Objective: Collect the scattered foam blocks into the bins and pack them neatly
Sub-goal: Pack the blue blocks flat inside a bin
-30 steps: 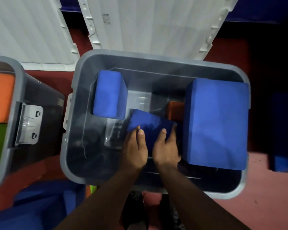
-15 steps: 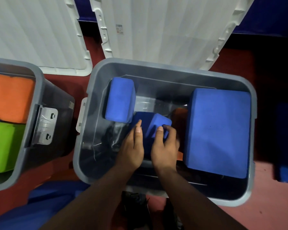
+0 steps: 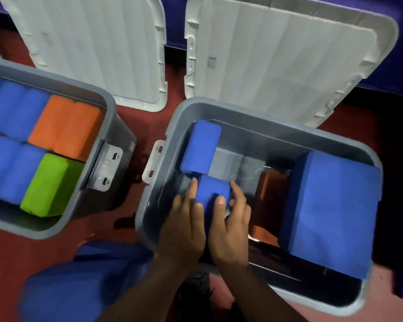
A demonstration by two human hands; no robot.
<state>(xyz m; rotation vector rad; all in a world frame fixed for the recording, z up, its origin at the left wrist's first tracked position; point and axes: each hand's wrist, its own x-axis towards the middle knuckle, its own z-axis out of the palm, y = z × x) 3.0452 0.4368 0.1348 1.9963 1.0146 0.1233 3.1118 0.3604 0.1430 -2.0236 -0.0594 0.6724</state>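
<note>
— Where do the bins stand?
— Side by side on the floor (image 3: pixel 9 263): the left bin (image 3: pixel 56 80) packed with blocks (image 3: pixel 65 126), the right bin (image 3: pixel 203 105) beside it. The left lid (image 3: pixel 91 49) and right lid (image 3: pixel 277 61) lie behind them.
— Inside the right one?
— A tall block (image 3: pixel 200 147) at far left, a large block (image 3: pixel 330 210) at right. A small block (image 3: pixel 211 189) sits just in front of the tall one, between the left hand (image 3: pixel 184 231) and right hand (image 3: pixel 230 228).

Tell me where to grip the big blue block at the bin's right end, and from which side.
Probably its left long edge, from the open middle of the bin: the big blue block lies broad face up, right edge against the wall, left edge free by the orange block. It likely needs both hands; left hand and right hand hold the small blue block.
</note>
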